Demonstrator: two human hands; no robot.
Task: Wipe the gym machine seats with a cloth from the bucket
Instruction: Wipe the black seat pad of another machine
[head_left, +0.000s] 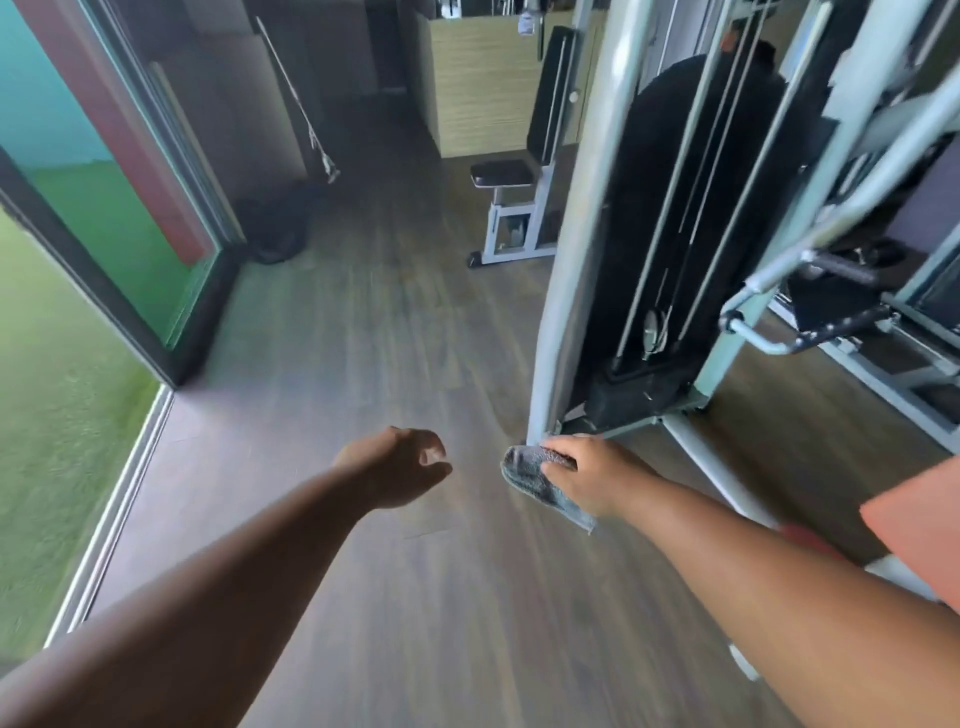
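My right hand (592, 478) grips a folded grey cloth (540, 483) low in front of me, over the wooden floor near the base of a grey cable machine (576, 249). My left hand (400, 467) hangs beside it with fingers loosely curled and holds nothing. Farther ahead stands a black padded seat (503, 173) on a white frame, with a black backrest (550, 88) above it. No bucket is in view.
A glass sliding door (104, 197) and green turf lie to the left. A dark bag (275, 228) sits on the floor by the wall. A wooden counter (483, 78) stands at the back. More machine frames and a handle (769, 332) crowd the right.
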